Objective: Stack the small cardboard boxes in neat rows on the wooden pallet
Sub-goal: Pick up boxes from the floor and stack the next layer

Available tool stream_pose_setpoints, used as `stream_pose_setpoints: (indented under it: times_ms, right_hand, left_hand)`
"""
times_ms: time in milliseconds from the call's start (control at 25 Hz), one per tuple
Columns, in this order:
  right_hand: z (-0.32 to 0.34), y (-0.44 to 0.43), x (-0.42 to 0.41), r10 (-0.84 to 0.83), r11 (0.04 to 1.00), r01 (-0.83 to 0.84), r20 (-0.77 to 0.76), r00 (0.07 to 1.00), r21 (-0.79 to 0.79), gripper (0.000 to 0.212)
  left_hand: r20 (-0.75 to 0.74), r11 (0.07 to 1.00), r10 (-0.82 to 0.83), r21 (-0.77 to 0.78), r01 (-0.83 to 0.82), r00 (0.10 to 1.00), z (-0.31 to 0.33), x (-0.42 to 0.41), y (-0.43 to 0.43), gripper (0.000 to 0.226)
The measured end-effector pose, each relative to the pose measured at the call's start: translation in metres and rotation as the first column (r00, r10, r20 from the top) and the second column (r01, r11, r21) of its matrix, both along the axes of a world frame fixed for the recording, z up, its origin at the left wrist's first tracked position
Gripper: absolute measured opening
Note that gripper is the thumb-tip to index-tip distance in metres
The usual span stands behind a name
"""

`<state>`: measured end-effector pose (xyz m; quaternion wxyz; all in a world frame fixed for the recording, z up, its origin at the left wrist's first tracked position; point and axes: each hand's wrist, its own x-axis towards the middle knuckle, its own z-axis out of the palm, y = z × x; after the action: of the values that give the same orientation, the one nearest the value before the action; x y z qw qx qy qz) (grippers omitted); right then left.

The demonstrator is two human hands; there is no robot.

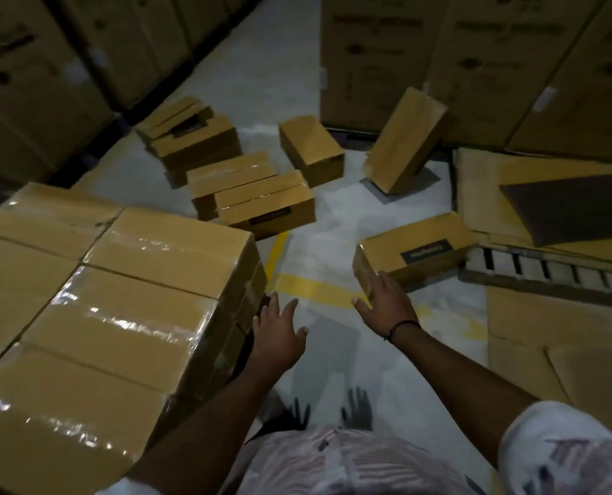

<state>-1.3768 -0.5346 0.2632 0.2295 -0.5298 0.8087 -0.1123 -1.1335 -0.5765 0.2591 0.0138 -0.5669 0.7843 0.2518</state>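
Head view, warehouse floor. Left grip [279, 330] released, fingers spread, held over the floor just beside the near corner of the stacked boxes [126, 280] (tops taped and glossy; what they rest on is hidden). Right grip [386, 305] also released: fingers straight, tips at near-left corner of the labelled box [415, 255], which lies on the floor w/ its far end against the wooden pallet [533, 285]. Pallet carries flat cardboard sheets [483, 194] and a dark panel [576, 209]. Loose small boxes: cluster [254, 198] at centre, single box [311, 148] behind it, tilted box [404, 141] on one edge near the large cartons [386, 58] at rear. Yellow floor line [311, 289] runs betw. the two grips. Black band [402, 326] on r. wrist.
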Motion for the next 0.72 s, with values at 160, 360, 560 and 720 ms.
stream_pose_setpoints:
  times_ms: [160, 360, 560, 720]
  right_hand:
    - [-0.019, -0.01, -0.042, -0.165, 0.986, 0.164, 0.034, 0.986, 0.037, 0.076]
    - [-0.028, -0.067, -0.094, -0.32, 0.944, 0.318, 0.007, 0.948, 0.088, 0.077]
    - [-0.022, -0.14, -0.133, -0.503, 0.862, 0.498, 0.027, 0.864, 0.097, 0.075]
    - [-0.029, -0.167, -0.149, -0.601, 0.799, 0.594, 0.083, 0.795, 0.096, 0.078]
  left_hand:
    - [0.041, 0.991, -0.124, 0.061, 0.121, 0.991, -0.018, -0.049, -0.057, 0.068]
    - [-0.002, 0.949, -0.303, 0.089, 0.302, 0.953, -0.04, -0.118, -0.157, 0.067]
    - [-0.088, 0.884, -0.459, 0.052, 0.464, 0.884, -0.034, -0.176, -0.245, 0.064]
    - [-0.117, 0.837, -0.53, 0.09, 0.54, 0.84, -0.049, -0.195, -0.29, 0.062]
